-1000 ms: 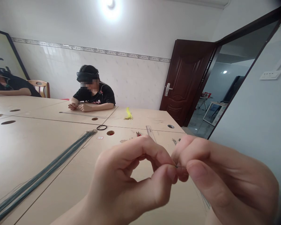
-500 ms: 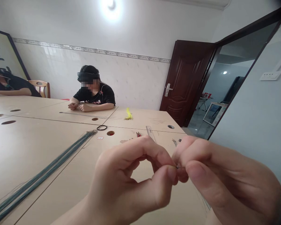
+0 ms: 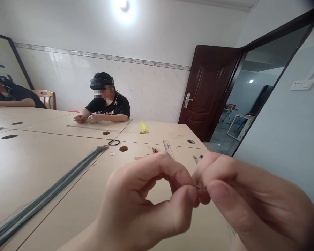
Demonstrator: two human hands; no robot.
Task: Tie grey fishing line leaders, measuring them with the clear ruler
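Observation:
My left hand point(image 3: 131, 205) is closed, its thumb and forefinger pressed together in a pinch. Close against it, my right hand point(image 3: 259, 200) also pinches with thumb and fingers. Between the two sets of fingertips runs a short piece of thin dark thread point(image 3: 202, 188); the rest of it is hidden in the fingers. Faint strands point(image 3: 229, 225) hang below my right hand. Both hands are held above the pale wooden table point(image 3: 75, 219). A long bundle of blue-green cords point(image 3: 60, 186) lies to the left of my left hand.
Beyond my hands lie red-handled snippers point(image 3: 155, 150), a clear ruler point(image 3: 169, 149), a black ring point(image 3: 114, 142), a small label point(image 3: 111, 154) and a yellow cord bundle point(image 3: 143, 128). Round holes point(image 3: 124, 149) pierce the tabletop. A person point(image 3: 108, 101) sits across; another sits far left.
My hands stay almost in place, with the thread still between the fingertips. The person across the table has shifted the head and hands slightly.

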